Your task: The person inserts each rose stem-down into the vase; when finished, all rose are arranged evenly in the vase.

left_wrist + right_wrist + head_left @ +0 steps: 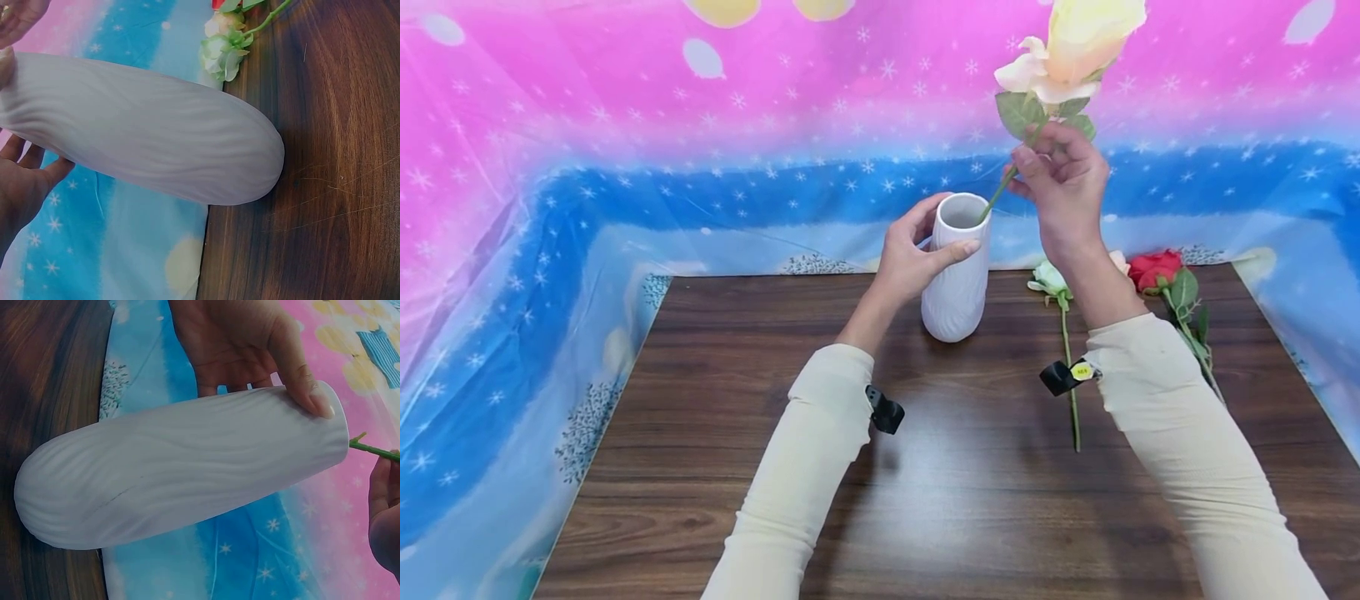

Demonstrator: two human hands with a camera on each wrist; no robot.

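Observation:
A white ribbed vase (953, 292) is upright near the table's far edge, in the grip of my left hand (913, 254). The thumb lies across the near side below the rim and the other fingers go round behind. Above and to the right, my right hand (1067, 192) pinches the green stem (1000, 192) of a pale yellow rose (1093, 50). The stem slants down into the vase's mouth; its lower end is hidden inside. From the right wrist view, the vase (181, 469) covers part of the left fingers, and the stem (372, 449) enters at the rim.
On the brown wooden table (737, 467), right of the vase, lie a pale green-white rose (1051, 279) and a red rose (1156, 269). A peach bloom (1120, 262) shows partly behind the right forearm. A pink and blue snowflake cloth (647, 196) surrounds the table's back and sides.

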